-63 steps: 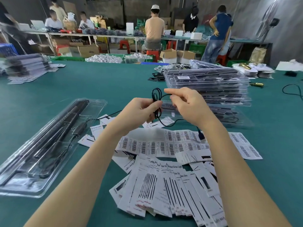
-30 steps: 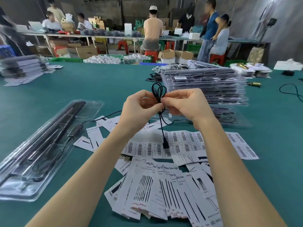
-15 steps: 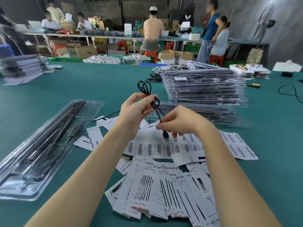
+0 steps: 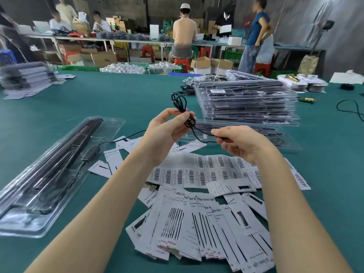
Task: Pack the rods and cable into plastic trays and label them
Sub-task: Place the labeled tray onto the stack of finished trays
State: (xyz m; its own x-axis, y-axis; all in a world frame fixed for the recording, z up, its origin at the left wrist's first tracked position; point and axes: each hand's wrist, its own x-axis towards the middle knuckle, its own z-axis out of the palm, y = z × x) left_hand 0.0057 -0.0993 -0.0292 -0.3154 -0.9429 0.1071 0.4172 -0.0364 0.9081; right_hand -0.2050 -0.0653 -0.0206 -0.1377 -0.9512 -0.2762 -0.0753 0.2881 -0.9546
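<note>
**Inspector:** The left hand pinches a small coiled bundle of the black cable between thumb and fingers, with loops standing up above the fingertips. The right hand pinches the free tail of the same cable near its plug end. Both are held above the counter.

**Auditor:** Where does it go?

**Inspector:** Probably the open plastic tray at nine o'clock of the hands, which already holds dark rods and an inline controller. A cable lead runs out of that tray toward the hands.

**Auditor:** Risks?

**Inspector:** First, the coil is held at one point only; if the pinch loosens, the loops are likely to spring open and need rewinding. Second, the tail could snag the barcode labels and printed cards at six o'clock and drag them out of order. Third, pulling on the lead could shift the tray or unseat the rods. Fourth, a loose bundle may not sit in its recess, stopping the tray closing. The stack of packed trays at two o'clock stands close enough for an elbow to knock it.
</note>
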